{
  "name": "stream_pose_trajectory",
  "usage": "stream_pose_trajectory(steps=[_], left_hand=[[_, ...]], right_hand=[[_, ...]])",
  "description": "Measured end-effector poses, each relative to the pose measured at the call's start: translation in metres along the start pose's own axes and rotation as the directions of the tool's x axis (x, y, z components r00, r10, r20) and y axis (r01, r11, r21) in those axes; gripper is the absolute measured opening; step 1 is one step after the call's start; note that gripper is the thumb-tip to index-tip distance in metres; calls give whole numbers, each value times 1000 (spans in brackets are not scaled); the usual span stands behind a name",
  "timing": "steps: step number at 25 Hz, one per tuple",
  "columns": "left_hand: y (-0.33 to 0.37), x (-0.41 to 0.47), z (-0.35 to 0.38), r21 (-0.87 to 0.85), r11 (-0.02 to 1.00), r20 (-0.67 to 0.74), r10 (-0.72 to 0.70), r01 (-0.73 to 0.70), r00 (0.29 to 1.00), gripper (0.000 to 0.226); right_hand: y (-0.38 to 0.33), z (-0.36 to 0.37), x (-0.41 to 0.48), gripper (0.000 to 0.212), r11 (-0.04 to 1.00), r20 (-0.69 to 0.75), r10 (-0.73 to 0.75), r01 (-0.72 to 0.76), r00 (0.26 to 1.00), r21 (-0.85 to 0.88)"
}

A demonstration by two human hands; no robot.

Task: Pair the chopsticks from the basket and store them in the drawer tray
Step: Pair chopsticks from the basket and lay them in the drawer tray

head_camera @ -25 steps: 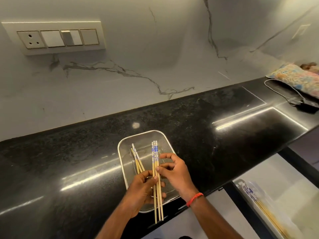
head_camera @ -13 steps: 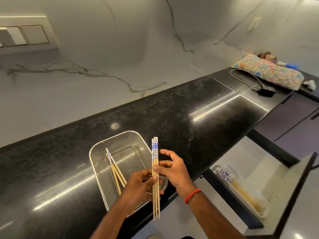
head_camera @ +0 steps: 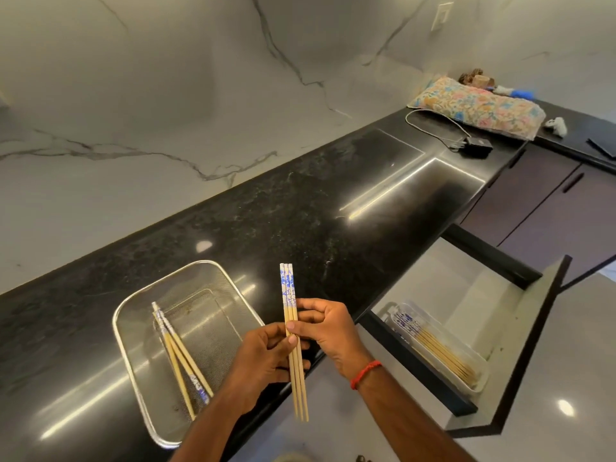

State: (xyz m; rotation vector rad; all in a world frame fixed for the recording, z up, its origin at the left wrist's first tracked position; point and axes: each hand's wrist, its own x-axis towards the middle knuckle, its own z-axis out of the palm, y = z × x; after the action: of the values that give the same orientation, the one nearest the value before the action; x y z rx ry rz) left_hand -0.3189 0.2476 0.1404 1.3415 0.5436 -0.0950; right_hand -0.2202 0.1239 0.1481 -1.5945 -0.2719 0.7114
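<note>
Chopsticks upright, pinched between thumbs and curled fingers of left hand and right hand

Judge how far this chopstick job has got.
Done: several chopsticks lie in the tray inside the open drawer. In hand: the left hand and right hand grip a bundle, seemingly three sticks. Left: a few loose sticks lie in the basket.

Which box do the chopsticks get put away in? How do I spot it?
Find the long black counter; below its front edge, toward the right, a white drawer is pulled open. At the drawer's left side lies a clear plastic tray. Unlike the metal mesh basket on the counter, it is see-through and its chopsticks lie in a neat row.
</note>
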Motion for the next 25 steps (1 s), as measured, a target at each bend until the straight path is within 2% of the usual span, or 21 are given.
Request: stream_pose_trajectory(steps=[7, 12, 19, 25], left_hand=[[1, 13, 53, 22, 1000, 15, -5, 5, 1000, 16], [-1, 22, 93, 102, 995, 66, -27, 20, 997, 18], [-12, 28, 153, 211, 972, 97, -127, 104, 987, 13], [-23, 37, 198, 216, 969, 13, -130, 124, 991, 11]], right_hand=[[4, -54, -8, 41, 1000, -11, -20, 20, 1000, -12], [11, -90, -20, 24, 1000, -61, -27, 27, 998, -7], [22, -147, -30, 29, 1000, -215, -11, 13, 977, 8], [34, -180, -40, 21, 1000, -195, -13, 15, 981, 6]])
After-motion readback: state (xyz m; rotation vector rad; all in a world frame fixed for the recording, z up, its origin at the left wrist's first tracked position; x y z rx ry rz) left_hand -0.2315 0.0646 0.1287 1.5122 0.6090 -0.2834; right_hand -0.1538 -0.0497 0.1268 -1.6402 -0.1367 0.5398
